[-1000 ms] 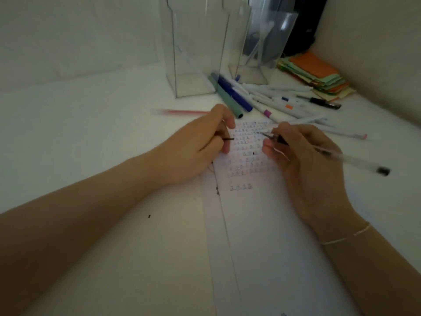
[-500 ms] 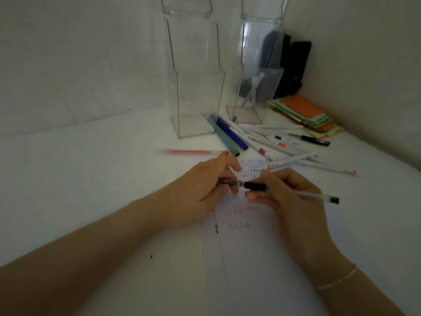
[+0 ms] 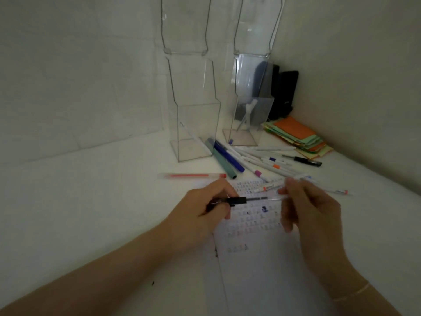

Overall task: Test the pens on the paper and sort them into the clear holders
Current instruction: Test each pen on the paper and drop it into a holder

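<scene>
A clear pen with a black cap (image 3: pixel 248 199) lies level between both hands, just above the white paper (image 3: pixel 268 258) covered in small test marks. My left hand (image 3: pixel 202 215) pinches the capped end. My right hand (image 3: pixel 312 213) holds the far end of the barrel. Two tall clear holders stand at the back: the left holder (image 3: pixel 193 124) has one thin pen leaning inside, and the right holder (image 3: pixel 250 115) has a few white pens. A pile of loose pens (image 3: pixel 255 160) lies between the holders and the paper.
A red pen (image 3: pixel 191 176) lies alone left of the pile. A stack of orange and green notes (image 3: pixel 298 137) sits in the right corner, with a black object (image 3: pixel 284 94) behind the right holder. Walls close in at the back and right.
The cap has gone onto the pen: it was apart in my left hand, then pushed on. The pen now lies level between both hands. The camera has tilted up.
</scene>
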`<state>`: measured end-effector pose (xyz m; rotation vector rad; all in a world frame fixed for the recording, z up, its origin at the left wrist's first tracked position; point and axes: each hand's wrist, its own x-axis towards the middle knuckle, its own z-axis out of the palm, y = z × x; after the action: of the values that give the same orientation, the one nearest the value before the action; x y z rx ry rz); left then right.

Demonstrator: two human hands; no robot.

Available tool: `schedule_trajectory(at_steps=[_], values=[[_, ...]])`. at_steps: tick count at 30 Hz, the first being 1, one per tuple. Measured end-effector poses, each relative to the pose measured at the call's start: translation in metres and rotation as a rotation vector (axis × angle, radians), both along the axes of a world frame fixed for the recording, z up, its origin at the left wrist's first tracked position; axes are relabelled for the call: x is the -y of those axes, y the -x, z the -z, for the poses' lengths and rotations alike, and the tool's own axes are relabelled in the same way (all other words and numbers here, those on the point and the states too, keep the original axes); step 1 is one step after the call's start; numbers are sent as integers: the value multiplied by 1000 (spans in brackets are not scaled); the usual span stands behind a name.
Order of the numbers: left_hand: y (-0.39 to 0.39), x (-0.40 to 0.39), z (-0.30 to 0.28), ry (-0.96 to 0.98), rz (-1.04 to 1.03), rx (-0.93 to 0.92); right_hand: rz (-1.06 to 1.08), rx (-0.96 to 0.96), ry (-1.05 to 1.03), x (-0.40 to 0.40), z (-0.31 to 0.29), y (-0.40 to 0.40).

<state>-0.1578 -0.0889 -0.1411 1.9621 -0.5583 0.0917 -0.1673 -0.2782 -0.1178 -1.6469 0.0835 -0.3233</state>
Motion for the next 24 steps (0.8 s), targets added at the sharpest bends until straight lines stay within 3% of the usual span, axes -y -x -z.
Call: schedule_trajectory(at_steps=[2,4,12,19,24], values=[[-3,2,0,79,-77,-103,-41,24,342,-8,0,-4],[-6,2,1,113,-158,-183,-71,65,477,-18,-3,-5],[-10,2,-1,218,-229,-295,-6,392,579,-40,1,-14],[-14,5,-13,292,-192,-258,-9,-51,222,-15,-8,-50],[-46,6,-67,482,-325,-136,-238,-282,-23,-1,-32,-70]])
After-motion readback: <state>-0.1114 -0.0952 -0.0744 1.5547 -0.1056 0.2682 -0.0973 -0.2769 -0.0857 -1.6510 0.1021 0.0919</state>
